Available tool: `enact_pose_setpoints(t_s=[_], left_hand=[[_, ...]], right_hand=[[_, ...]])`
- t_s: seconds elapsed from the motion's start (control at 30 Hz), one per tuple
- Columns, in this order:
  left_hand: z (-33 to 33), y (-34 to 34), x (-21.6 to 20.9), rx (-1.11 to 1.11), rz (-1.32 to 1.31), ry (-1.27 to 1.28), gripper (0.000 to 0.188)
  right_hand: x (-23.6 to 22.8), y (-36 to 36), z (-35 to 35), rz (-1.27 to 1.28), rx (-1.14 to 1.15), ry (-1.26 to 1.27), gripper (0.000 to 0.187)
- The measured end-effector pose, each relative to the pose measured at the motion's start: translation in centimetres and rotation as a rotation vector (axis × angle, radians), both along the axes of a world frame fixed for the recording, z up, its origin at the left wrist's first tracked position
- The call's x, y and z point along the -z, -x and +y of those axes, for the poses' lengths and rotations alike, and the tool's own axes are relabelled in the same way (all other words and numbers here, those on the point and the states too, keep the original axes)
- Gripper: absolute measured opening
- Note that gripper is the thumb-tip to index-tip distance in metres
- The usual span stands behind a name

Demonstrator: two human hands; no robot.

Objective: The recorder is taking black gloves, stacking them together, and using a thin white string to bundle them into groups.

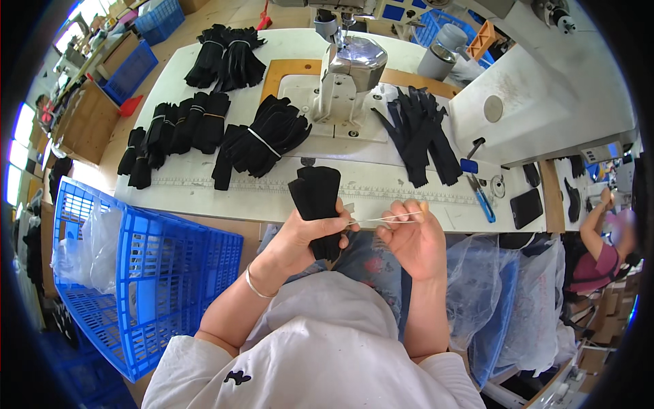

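Note:
My left hand point(291, 240) grips a folded bundle of black fabric strips point(317, 194) upright, in front of the table's near edge. A thin white elastic band point(383, 219) runs taut from beside the bundle to my right hand point(417, 247). The fingertips of that hand pinch its other end. Whether the band loops around the bundle is hidden by my left fingers. Just beyond lies a larger black bundle point(267, 136) tied with a white band. Several smaller tied bundles point(180, 127) sit left of it, and loose black strips point(421, 136) lie to the right.
A sewing machine point(351, 61) stands at mid-table, its white body point(538, 102) at right. Blue-handled snips point(482, 198) and a black phone point(526, 208) lie near the right edge. A blue crate point(163, 286) is at my left, plastic bags point(477, 279) at my right. Another person point(599, 262) sits far right.

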State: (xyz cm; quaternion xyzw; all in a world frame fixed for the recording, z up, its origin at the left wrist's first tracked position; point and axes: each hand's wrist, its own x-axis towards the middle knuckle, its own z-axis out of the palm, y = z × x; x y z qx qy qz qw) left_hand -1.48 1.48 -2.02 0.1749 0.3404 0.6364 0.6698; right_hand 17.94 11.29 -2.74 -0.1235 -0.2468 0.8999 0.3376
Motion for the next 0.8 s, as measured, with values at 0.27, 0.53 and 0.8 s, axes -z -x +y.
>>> enact_pose_setpoints(t_s=[0.27, 0.53, 0.8], left_hand=[[0.5, -0.5, -0.2, 0.009, -0.05, 0.015, 0.019], [0.1, -1.5, 0.1, 0.243, 0.113, -0.114, 0.014], [-0.2, -2.0, -0.9, 0.229, 1.406, -0.196, 0.053]], right_hand=[[-0.8, -0.9, 0.3, 0.436, -0.116, 0.034, 0.041], [-1.7, -0.1, -1.0, -0.335, -0.206, -0.403, 0.05], [-7.4, -0.9, -2.6, -1.009, -0.278, -1.204, 0.071]])
